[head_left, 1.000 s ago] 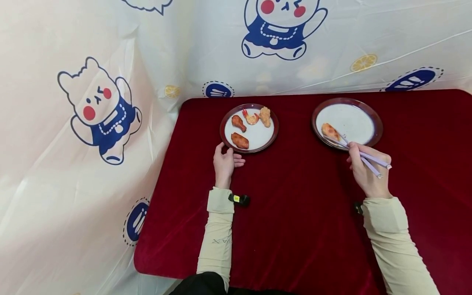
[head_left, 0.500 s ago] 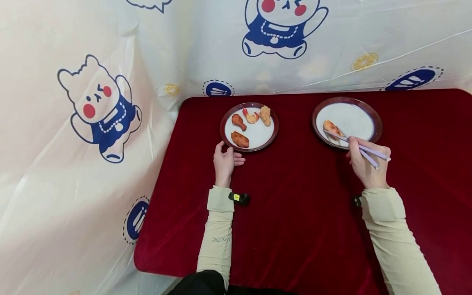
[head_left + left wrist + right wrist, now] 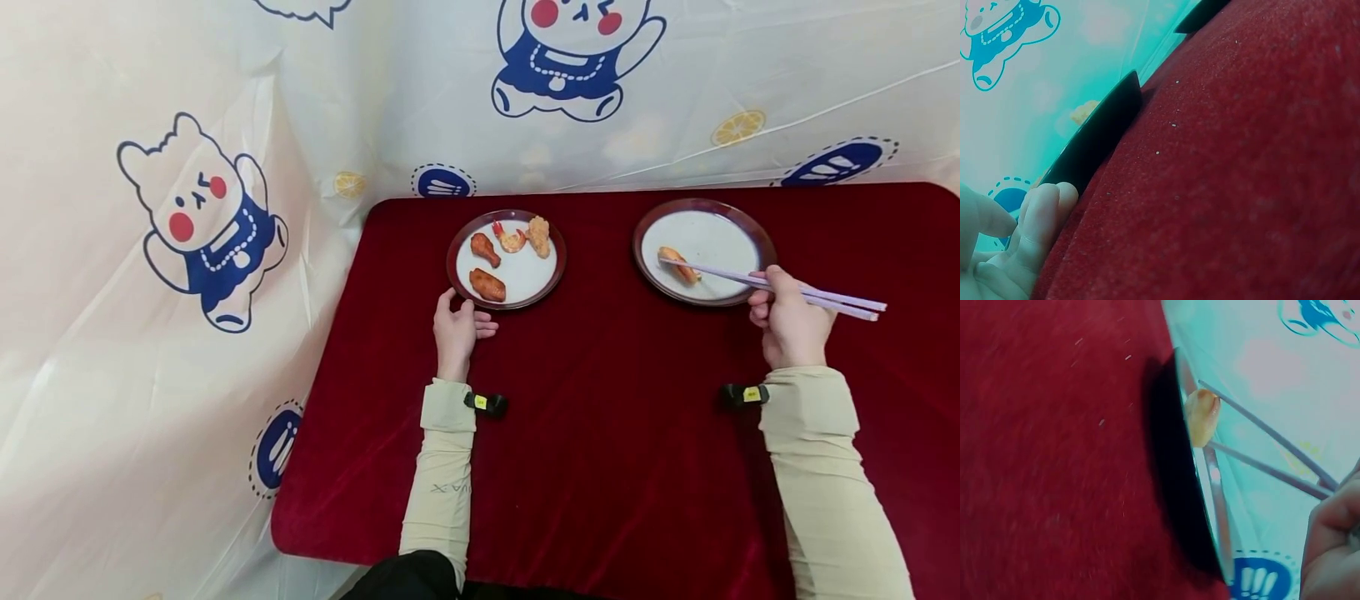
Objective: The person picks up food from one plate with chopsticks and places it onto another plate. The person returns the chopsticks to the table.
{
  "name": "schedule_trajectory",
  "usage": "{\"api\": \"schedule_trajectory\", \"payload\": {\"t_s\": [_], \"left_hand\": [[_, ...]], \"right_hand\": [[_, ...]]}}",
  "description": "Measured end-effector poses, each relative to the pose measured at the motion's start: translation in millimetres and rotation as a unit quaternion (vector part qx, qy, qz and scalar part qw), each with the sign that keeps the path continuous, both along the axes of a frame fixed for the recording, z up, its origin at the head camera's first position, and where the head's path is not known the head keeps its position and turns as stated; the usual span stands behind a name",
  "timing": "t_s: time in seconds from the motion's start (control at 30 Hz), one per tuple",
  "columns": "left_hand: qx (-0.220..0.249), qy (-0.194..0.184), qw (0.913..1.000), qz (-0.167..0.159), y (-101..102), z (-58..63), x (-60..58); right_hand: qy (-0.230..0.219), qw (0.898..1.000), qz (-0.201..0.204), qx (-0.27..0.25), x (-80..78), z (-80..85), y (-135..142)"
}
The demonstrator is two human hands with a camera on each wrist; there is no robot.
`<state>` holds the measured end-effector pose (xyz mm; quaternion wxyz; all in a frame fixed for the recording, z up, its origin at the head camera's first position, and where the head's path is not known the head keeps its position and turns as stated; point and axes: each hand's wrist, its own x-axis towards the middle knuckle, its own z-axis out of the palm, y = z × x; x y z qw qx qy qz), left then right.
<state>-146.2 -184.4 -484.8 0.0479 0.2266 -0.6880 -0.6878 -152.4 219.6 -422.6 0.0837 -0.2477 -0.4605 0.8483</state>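
My right hand [image 3: 795, 327] holds a pair of pale purple chopsticks [image 3: 855, 301]. Their tips straddle a golden-brown fried piece of food, perhaps a dumpling [image 3: 1200, 422], which sits at the near-left part of the right plate [image 3: 763, 242]. In the right wrist view the sticks spread apart, one on each side of this piece. At the near-left edge of the left plate [image 3: 555, 277], my left hand [image 3: 454, 337] rests with loose fingers against the rim. That plate bears a drumstick [image 3: 485, 249], a chicken wing [image 3: 487, 285], a shrimp [image 3: 512, 240] and a breaded piece [image 3: 538, 237].
Both brown-rimmed plates stand near the far edge of a table with a dark red velvet cloth [image 3: 600, 433]. Behind and to the left hangs a pale curtain [image 3: 420, 92] with cartoon prints. Black wrist cameras sit at both cuffs.
My right hand has moved right and turned, so the chopsticks now point leftward across the plate. The fried piece has shifted slightly right and turned. My left hand stays at its rim.
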Motion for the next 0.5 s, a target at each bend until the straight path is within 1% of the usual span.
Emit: {"api": "schedule_trajectory", "payload": {"t_s": [0.07,0.1,0.17,0.3,0.4,0.5], "left_hand": [[0.002,-0.001,1.0000,0.001,-0.1,0.1,0.2],[0.002,-0.001,1.0000,0.001,-0.2,0.2,0.3],[0.003,-0.002,1.0000,0.001,-0.3,0.4,0.5],[0.005,-0.002,1.0000,0.001,-0.8,0.5,0.4],[0.007,-0.001,1.0000,0.001,-1.2,0.2,0.0],[0.008,0.001,1.0000,0.000,-1.1,0.3,-0.1]], "right_hand": [[0.003,0.998,-0.006,-0.068,-0.5,-0.6,6.4],[0.004,0.996,-0.008,-0.093,-0.5,-0.7,8.8],[0.004,0.993,-0.017,-0.119,-0.8,-0.9,12.1],[0.005,0.991,-0.033,-0.131,-0.9,-0.6,14.4],[0.007,0.991,-0.045,-0.124,-0.7,-0.3,14.8],[0.007,0.992,-0.061,-0.106,0.1,-0.3,14.7]]}}
